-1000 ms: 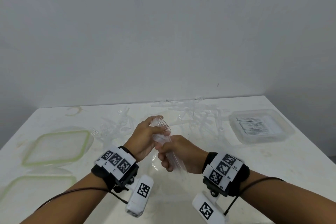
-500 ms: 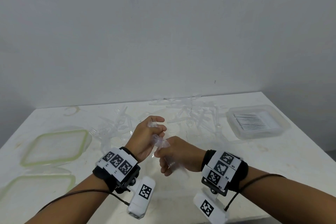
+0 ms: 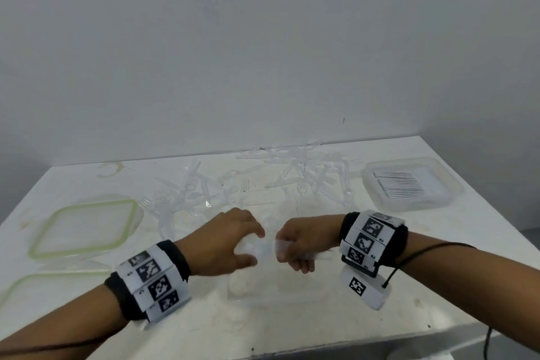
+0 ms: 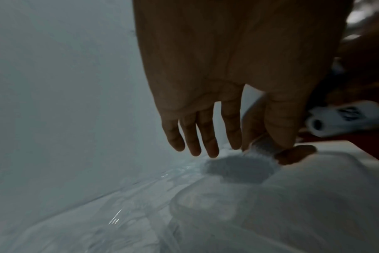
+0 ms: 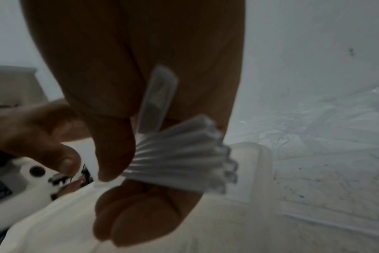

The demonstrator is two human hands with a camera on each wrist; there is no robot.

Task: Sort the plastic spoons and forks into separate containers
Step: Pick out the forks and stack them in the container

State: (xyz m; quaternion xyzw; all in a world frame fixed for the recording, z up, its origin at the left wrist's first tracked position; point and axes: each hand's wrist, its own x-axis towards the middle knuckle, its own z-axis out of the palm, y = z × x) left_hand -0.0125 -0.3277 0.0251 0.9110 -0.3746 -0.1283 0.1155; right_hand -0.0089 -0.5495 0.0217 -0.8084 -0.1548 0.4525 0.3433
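My right hand (image 3: 304, 240) grips a bundle of clear plastic cutlery (image 3: 263, 248) by its handles, which fan out past the fingers (image 5: 180, 157). The bundle lies sideways just above the table's near middle. My left hand (image 3: 228, 240) is at its other end, with thumb and forefinger pinching the clear tip (image 4: 260, 147) and the other fingers straight. A loose pile of clear forks and spoons (image 3: 306, 178) lies across the back of the table. A clear tub (image 3: 450, 196) at the right holds a neat stack of cutlery (image 3: 406, 184).
Two green-rimmed clear containers sit at the left, one further back (image 3: 133, 213) and one at the near edge (image 3: 58, 275). A faint clear plastic shape (image 3: 239, 286) lies on the table under my hands. A grey wall rises behind the white table (image 3: 365, 301).
Both hands have dropped toward the table. The bundle has swung from upright to lying sideways between them, and my left hand has shifted to its left end.
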